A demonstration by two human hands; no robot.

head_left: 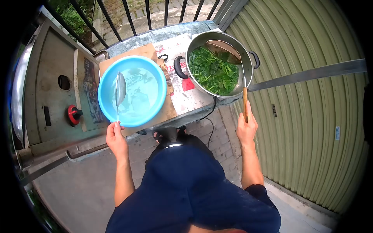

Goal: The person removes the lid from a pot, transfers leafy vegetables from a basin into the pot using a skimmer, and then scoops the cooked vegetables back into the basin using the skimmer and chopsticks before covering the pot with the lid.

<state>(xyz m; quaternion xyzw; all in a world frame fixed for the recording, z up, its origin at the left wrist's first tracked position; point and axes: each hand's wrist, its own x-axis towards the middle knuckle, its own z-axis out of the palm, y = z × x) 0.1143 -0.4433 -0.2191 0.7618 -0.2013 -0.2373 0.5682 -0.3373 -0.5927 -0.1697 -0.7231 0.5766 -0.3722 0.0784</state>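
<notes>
My left hand (117, 138) is closed on the thin handle of a small strainer (122, 90), whose head is over or in a light blue basin (104, 77). Clear water (142, 99) fills part of that basin. On the right, my right hand (247, 125) grips the wooden handle of a large skimmer (225, 47). Its wide round head is tilted inside a metal pot (202, 35), against the far right wall. Chopped leafy greens (213, 73) fill much of the pot. I cannot tell how deep either head sits.
Basin and pot stand on a narrow table covered with cardboard (171, 106) and printed paper (186, 99). A metal cabinet with a red-and-black knob (74, 115) is at left. Black railings (147, 15) run behind, and a ribbed green shutter (303, 112) borders the right. A cable (212, 128) hangs below.
</notes>
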